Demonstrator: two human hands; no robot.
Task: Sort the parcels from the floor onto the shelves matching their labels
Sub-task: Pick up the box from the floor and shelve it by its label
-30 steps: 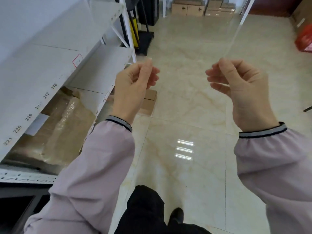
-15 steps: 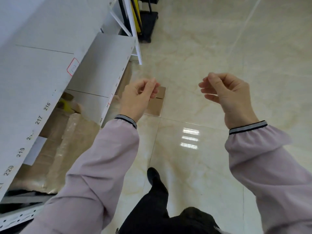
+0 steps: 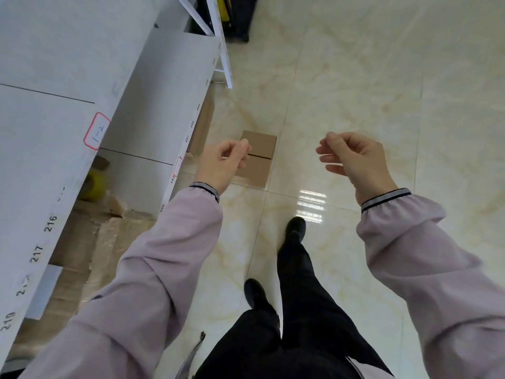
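One small cardboard box (image 3: 258, 157) lies on the floor (image 3: 355, 86) beside the front edge of the white shelves (image 3: 153, 110). The left hand (image 3: 222, 162) and right hand (image 3: 352, 160) hang raised above it, apart, fingers loosely curled and empty.

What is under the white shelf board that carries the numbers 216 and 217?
Under the white shelf board lie brown parcels wrapped in clear tape, a white label and a yellow object. The board covers everything further back.
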